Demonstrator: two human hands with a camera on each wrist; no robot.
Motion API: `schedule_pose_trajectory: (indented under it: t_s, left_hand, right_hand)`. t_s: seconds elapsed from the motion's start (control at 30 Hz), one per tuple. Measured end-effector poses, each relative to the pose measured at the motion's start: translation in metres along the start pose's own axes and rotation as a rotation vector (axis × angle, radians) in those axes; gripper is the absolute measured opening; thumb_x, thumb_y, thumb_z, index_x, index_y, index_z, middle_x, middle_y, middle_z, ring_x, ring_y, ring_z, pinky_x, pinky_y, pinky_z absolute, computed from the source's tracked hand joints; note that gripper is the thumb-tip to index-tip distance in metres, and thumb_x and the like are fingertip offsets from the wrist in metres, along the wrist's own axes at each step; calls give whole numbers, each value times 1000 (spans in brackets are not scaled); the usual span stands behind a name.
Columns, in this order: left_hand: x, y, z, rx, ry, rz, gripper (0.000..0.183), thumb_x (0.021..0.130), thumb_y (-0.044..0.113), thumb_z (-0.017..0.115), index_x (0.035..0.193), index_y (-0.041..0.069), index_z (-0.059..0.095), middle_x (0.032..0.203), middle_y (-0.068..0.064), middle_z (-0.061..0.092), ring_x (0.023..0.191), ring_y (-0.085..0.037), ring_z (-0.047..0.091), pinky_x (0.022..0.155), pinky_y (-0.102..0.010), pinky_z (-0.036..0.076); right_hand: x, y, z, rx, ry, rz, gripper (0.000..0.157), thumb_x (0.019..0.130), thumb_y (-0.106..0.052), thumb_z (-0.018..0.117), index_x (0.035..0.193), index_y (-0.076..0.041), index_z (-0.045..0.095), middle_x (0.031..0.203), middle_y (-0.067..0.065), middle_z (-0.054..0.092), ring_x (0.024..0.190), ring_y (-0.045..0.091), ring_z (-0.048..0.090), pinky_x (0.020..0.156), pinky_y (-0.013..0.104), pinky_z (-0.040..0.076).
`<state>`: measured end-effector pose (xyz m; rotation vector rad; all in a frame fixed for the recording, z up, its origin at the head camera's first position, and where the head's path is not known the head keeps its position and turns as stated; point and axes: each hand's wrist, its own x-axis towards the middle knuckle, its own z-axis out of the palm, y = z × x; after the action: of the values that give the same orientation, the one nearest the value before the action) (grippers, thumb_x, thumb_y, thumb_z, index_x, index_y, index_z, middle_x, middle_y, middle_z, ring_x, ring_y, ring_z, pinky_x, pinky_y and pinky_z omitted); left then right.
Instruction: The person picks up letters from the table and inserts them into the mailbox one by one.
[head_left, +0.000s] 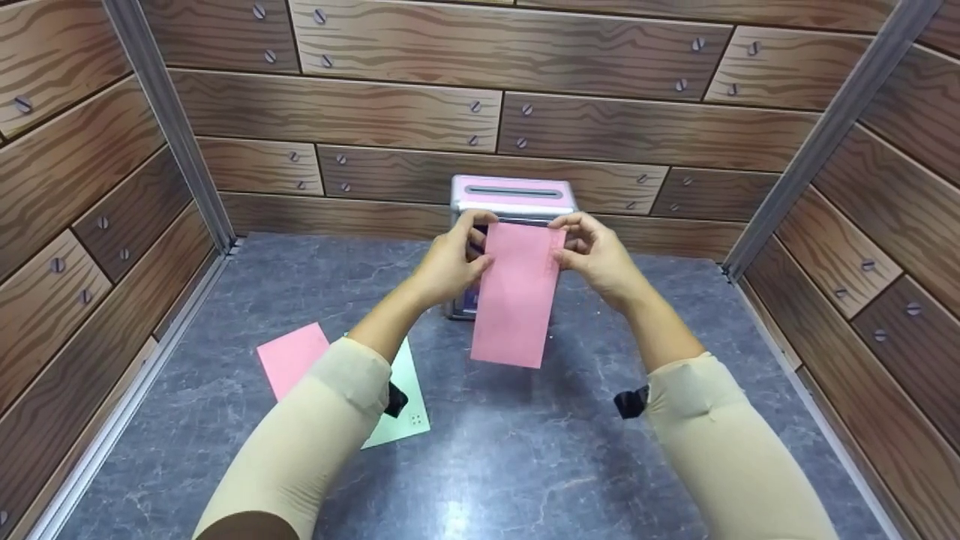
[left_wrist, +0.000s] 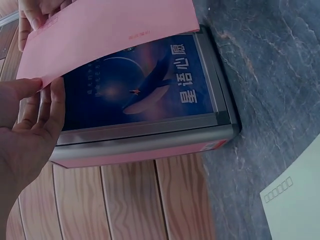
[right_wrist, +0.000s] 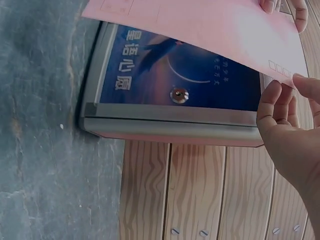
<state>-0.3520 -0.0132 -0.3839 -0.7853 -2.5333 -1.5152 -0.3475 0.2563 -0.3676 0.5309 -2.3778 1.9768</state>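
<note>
A pink envelope [head_left: 517, 300] hangs upright, its top corners pinched by both hands. At its upper left edge, the left hand [head_left: 450, 262] holds it between thumb and fingers. My right hand [head_left: 604, 262] pinches the opposite top corner. Just behind the envelope stands a pink slotted box [head_left: 517, 204] with silver edges; a dark slot [head_left: 514, 193] runs across its top. In the left wrist view, its blue front panel [left_wrist: 145, 95] bears a whale picture and white characters. A round keyhole lock [right_wrist: 179, 95] appears in the right wrist view. The envelope hides part of the panel.
Another pink envelope [head_left: 292, 358] and a pale green envelope [head_left: 409, 394] lie on the grey marbled tabletop [head_left: 525, 465], partly hidden by the left forearm. Wood-patterned walls [head_left: 405, 116] with metal corner posts [head_left: 169, 127] enclose the back and sides.
</note>
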Motion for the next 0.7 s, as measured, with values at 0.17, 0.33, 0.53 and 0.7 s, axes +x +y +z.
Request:
schedule_pose_trajectory:
  t_s: [0.17,0.33,0.53,0.7]
  left_hand:
    - [11,1,-4,11,26,0,52,104,3,68,149,19,48,119,-12,72,99,-21,72,73,-30,66]
    - [20,4,-6,26,38,13,52,105,4,68,150,21,48,119,-12,73,96,-21,73,73,-31,66]
    - [29,6,-8,11,30,28,52,105,3,67,149,21,47,120,-10,74,98,-21,75,76,-30,67]
    - [35,6,-12,39,48,44,51,105,2,67,149,20,47,115,-10,72,96,-20,74,76,-30,67]
  right_hand:
    - [8,-3,-6,-60,-9,-31,46,99,10,67,143,4,55,115,-1,65,102,13,67,88,23,60]
    - [17,-5,-9,-89,-1,-57,47,100,11,65,145,3,55,112,-1,68,99,14,66,87,26,59]
    - [24,-7,-12,-111,25,-56,46,101,10,65,144,-1,55,112,1,66,95,13,64,84,27,59]
    - [30,-11,-13,-137,39,-70,46,100,9,66,144,0,56,111,2,64,93,12,63,79,24,56]
